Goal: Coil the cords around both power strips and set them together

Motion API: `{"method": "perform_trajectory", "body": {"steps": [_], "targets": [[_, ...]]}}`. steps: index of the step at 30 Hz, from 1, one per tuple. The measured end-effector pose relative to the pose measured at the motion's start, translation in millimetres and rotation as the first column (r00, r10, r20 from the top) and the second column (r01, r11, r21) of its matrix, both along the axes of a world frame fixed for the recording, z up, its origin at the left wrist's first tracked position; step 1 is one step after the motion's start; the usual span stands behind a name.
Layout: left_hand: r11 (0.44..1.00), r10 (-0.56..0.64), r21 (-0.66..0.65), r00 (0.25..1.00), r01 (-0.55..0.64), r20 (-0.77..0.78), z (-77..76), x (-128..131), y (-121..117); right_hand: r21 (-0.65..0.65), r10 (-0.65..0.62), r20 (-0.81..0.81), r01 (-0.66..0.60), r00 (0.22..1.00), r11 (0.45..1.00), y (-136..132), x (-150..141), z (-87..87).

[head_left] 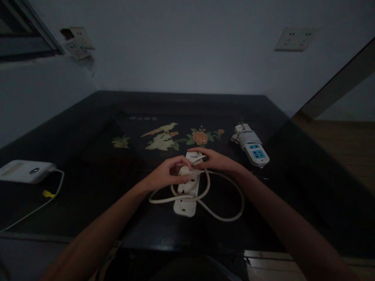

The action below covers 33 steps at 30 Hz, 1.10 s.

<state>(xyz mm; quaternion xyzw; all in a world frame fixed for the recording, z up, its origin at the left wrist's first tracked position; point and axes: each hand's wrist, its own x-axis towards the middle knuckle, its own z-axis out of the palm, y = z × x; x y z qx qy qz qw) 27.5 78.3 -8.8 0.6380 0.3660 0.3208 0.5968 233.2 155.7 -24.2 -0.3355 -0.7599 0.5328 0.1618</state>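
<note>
A white power strip (187,195) lies lengthwise on the dark table (88,156) in front of me, its thick white cable (225,203) looped loosely around and over it. My left hand (168,173) is curled over the far part of the strip, fingers pinched on the cable there. My right hand (215,160) reaches in from the right and grips the cable at the strip's far end, fingers closed.
A second power strip (252,146) with blue sockets and its cord wound round it lies at the right. A white box (25,171) with a cable sits at the left edge. Wall sockets (294,39) are on the back wall. A floral inlay (175,136) decorates the tabletop.
</note>
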Motion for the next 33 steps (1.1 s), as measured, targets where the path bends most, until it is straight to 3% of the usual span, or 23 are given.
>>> {"method": "perform_trajectory", "body": {"steps": [6, 9, 17, 24, 29, 31, 33], "targets": [[0.994, 0.095, -0.055, 0.991, -0.091, 0.090, -7.0, -6, 7, 0.034, -0.029, -0.042, 0.030, 0.999, 0.999, 3, -4, -9.5], [0.983, 0.182, -0.056, 0.961, -0.174, 0.208, -9.5, -9, 10, 0.042, -0.043, -0.068, 0.045, 0.997, 0.998, 5, -1, -11.7], [0.915, 0.391, -0.153, 0.728, -0.374, 0.563, 10.1, -38, 20, -0.008, -0.070, -0.080, 0.070, 0.994, 0.998, 11, 5, -16.7], [0.687, 0.678, -0.404, 0.332, -0.604, 0.656, 32.9, -75, 33, -0.038, -0.100, -0.056, 0.098, 0.993, 0.994, 10, 7, -10.0], [0.617, 0.672, -0.418, 0.171, -0.666, 0.720, 37.0, -132, 37, -0.111, -0.122, -0.065, 0.114, 0.990, 0.987, 12, 13, -8.4], [0.512, 0.701, -0.412, 0.089, -0.753, 0.708, 34.2, -157, 38, -0.149, -0.128, -0.079, 0.115, 0.989, 0.982, 13, 17, -8.2], [0.404, 0.786, -0.398, 0.090, -0.823, 0.612, 28.1, -176, 40, -0.166, -0.134, -0.089, 0.118, 0.987, 0.979, 15, 20, -8.0]]}}
